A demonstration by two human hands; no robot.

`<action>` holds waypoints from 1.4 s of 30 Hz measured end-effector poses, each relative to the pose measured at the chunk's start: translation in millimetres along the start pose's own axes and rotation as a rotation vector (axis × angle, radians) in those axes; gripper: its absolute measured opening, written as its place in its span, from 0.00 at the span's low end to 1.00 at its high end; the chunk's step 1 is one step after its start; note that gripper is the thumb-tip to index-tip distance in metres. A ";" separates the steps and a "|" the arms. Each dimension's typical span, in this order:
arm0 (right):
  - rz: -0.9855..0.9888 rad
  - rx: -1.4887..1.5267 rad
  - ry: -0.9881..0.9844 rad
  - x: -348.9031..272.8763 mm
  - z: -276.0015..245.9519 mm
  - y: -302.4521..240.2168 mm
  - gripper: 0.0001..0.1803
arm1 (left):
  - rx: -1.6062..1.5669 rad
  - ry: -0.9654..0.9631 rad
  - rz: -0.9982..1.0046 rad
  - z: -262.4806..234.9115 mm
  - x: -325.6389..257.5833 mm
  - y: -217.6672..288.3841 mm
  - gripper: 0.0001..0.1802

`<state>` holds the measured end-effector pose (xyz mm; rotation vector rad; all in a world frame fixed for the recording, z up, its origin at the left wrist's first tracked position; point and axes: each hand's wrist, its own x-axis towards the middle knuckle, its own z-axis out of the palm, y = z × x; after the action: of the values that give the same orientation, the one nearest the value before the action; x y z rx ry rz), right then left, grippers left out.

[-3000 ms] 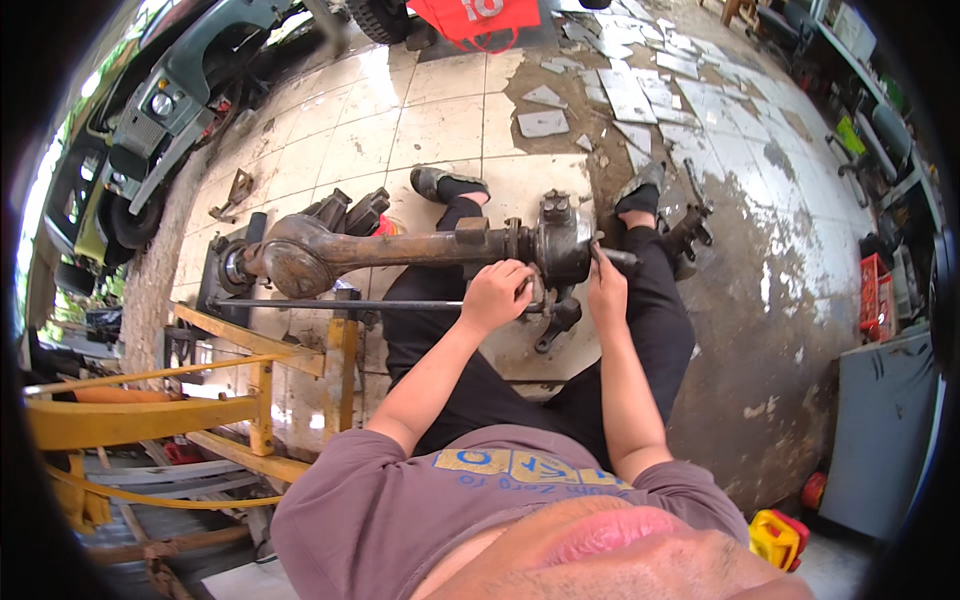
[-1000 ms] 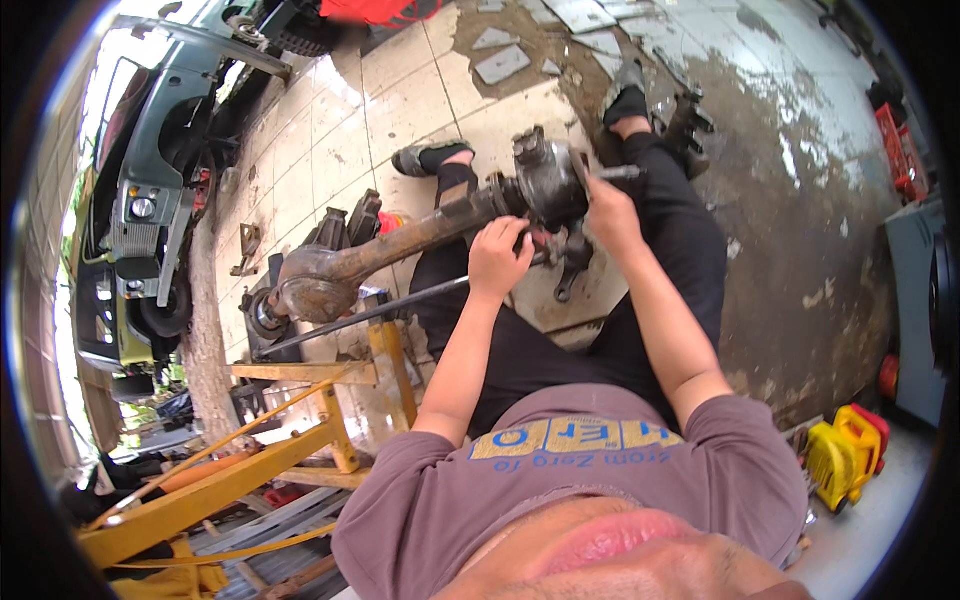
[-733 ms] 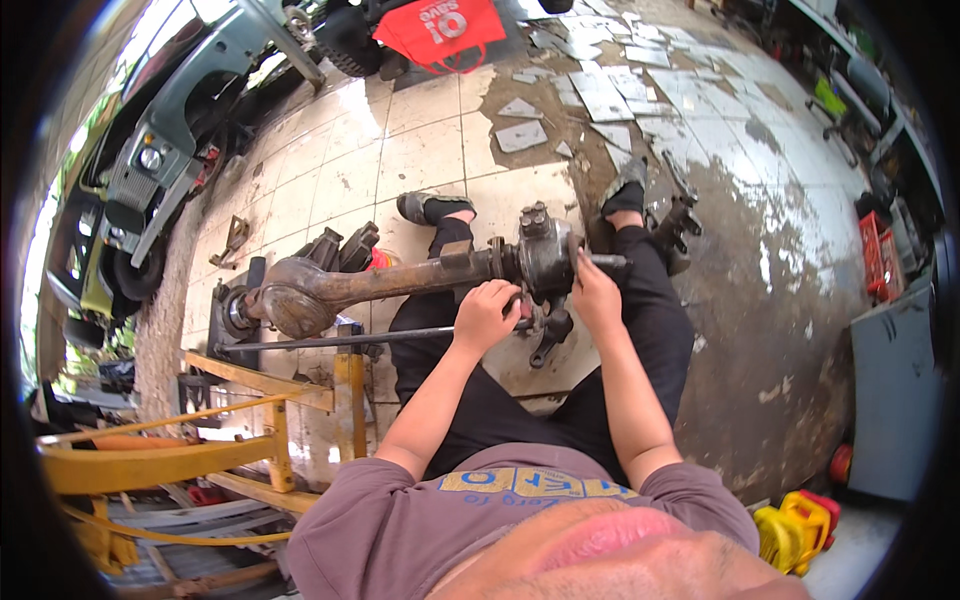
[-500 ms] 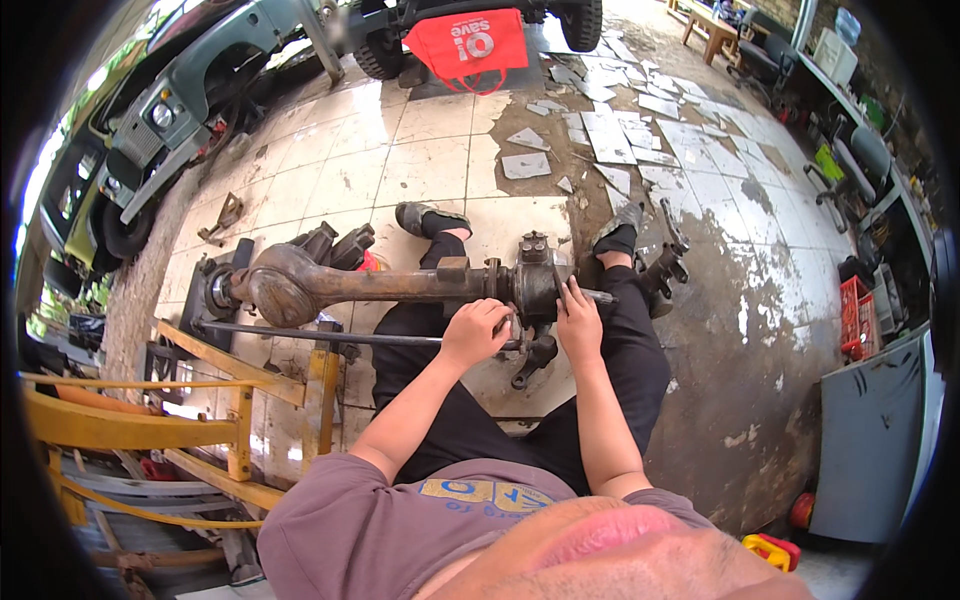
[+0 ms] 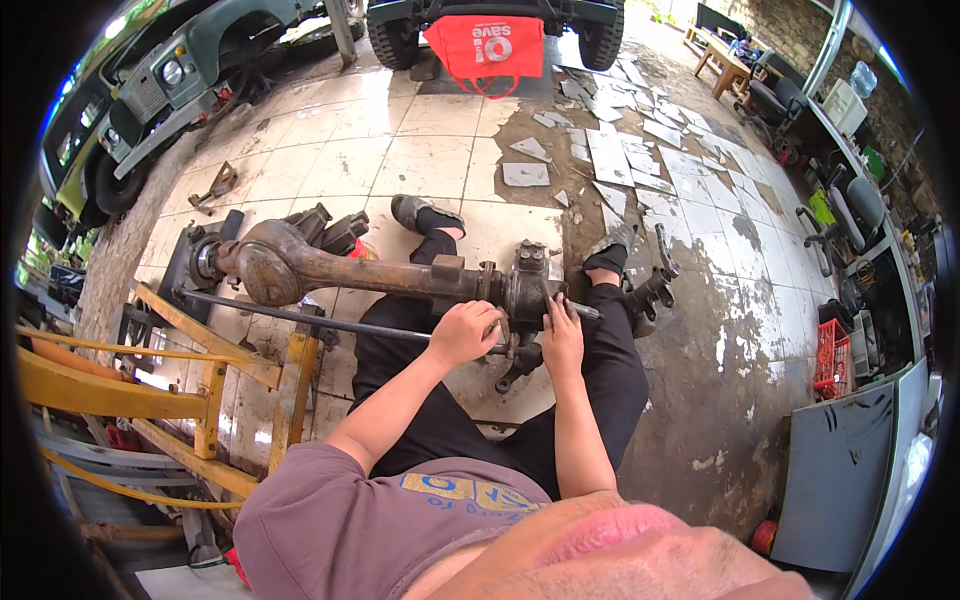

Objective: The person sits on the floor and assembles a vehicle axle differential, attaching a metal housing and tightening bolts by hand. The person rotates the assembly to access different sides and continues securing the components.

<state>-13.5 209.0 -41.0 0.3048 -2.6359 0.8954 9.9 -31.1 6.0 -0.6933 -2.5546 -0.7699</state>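
Note:
A rusty brown axle housing (image 5: 390,278) with a round bulge at its left lies across the floor in front of me, over my legs. At its right end is a dark, greasy round hub (image 5: 532,290) with a bolted block on top. My left hand (image 5: 465,333) is closed at the hub's lower left, its fingers curled; what they hold is hidden. Against the hub's right face, my right hand (image 5: 562,338) has its fingers together, beside a thin dark strip too small to name. A long dark rod (image 5: 300,316) runs below the housing, towards my left hand.
Yellow metal frame (image 5: 205,400) stands close on my left. Dark metal parts (image 5: 652,285) lie beyond my right leg. Broken tiles (image 5: 610,155) cover the floor ahead, near a red bag (image 5: 487,52) on a vehicle. A grey cabinet (image 5: 845,470) and red crate (image 5: 832,358) are at right.
The whole view has shifted slightly. My right hand has slid a little towards me on the hub's right side; my left hand keeps its place by the hub.

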 end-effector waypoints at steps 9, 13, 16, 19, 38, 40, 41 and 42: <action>-0.001 0.050 0.019 8.4 3.5 7.2 0.24 | 0.001 0.013 0.017 -1.1 2.3 2.9 0.11; 0.002 0.081 0.009 6.3 1.3 10.2 0.23 | 0.001 -0.025 -0.009 -1.4 2.3 2.1 0.11; 0.009 0.091 -0.021 10.0 2.5 2.7 0.23 | 0.003 -0.001 -0.003 0.4 1.6 -3.1 0.11; 0.002 0.065 0.007 12.4 0.4 7.2 0.22 | 0.012 -0.028 -0.007 0.0 5.2 1.8 0.11; 0.034 0.088 -0.015 6.5 -3.9 -2.5 0.21 | 0.018 0.017 0.007 -1.1 2.3 1.3 0.10; 0.048 0.093 -0.038 2.8 -1.2 -3.8 0.21 | 0.014 0.015 -0.001 -1.7 3.0 1.2 0.10; 0.043 0.097 -0.024 4.9 -1.7 -0.3 0.22 | 0.002 0.005 -0.002 -0.4 2.7 4.6 0.10; 0.039 0.101 -0.010 11.6 -1.4 4.0 0.22 | 0.008 -0.004 -0.003 0.2 4.4 5.6 0.10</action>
<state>-25.0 211.9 -37.7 0.2847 -2.6188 1.0438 9.4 -25.5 10.2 -0.6891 -2.5621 -0.7592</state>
